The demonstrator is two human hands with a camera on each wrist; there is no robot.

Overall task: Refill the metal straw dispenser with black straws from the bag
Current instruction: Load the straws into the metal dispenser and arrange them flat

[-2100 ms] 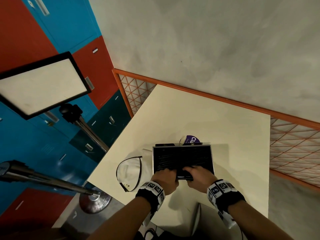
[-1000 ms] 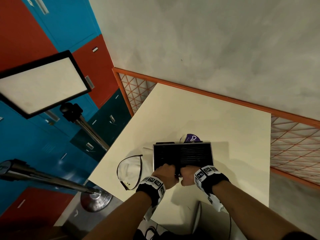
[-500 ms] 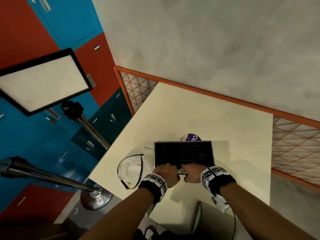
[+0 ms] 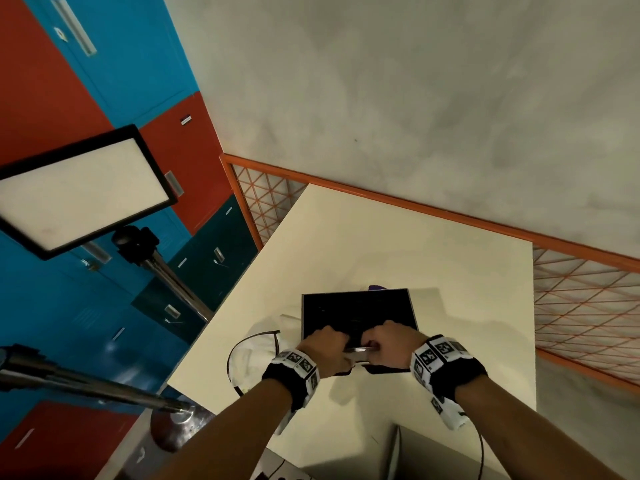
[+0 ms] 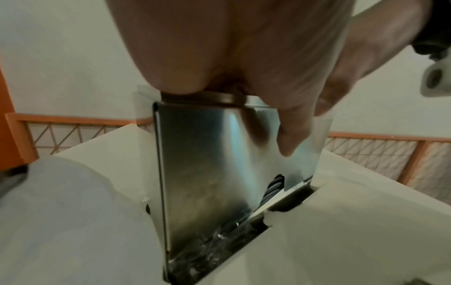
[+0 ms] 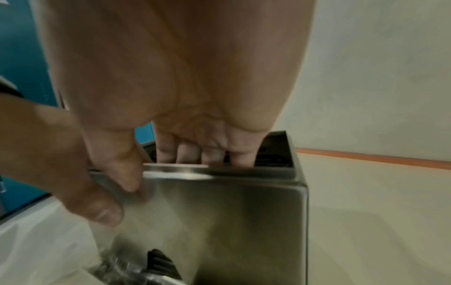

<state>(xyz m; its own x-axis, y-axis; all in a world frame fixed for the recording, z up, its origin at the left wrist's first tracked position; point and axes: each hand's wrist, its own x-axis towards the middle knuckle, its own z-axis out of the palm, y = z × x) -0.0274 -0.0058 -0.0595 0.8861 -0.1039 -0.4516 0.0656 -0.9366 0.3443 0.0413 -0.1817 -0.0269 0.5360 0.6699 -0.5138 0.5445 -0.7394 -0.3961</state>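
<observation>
The metal straw dispenser (image 4: 358, 315) stands on the cream table (image 4: 398, 244), open at the top and filled with black straws (image 4: 349, 310). My left hand (image 4: 325, 344) grips its near rim, thumb down the steel front (image 5: 214, 164). My right hand (image 4: 391, 342) grips the same rim beside it. In the right wrist view its fingers (image 6: 202, 154) hook inside over the edge and the thumb presses the front wall (image 6: 219, 221). Black straws (image 5: 274, 187) show through the low front slot. The white bag (image 4: 252, 355) lies left of the dispenser.
A purple packet (image 4: 379, 288) peeks out behind the dispenser. An orange mesh railing (image 4: 588, 306) runs along the table's far and right sides. A light panel (image 4: 79, 192) on a stand and coloured lockers (image 4: 86, 323) are to the left. The table's near edge (image 4: 346, 455) is just below my wrists.
Both hands drew back from the straws inside the dispenser to its near rim and closed round it. The purple packet is now mostly hidden behind the dispenser.
</observation>
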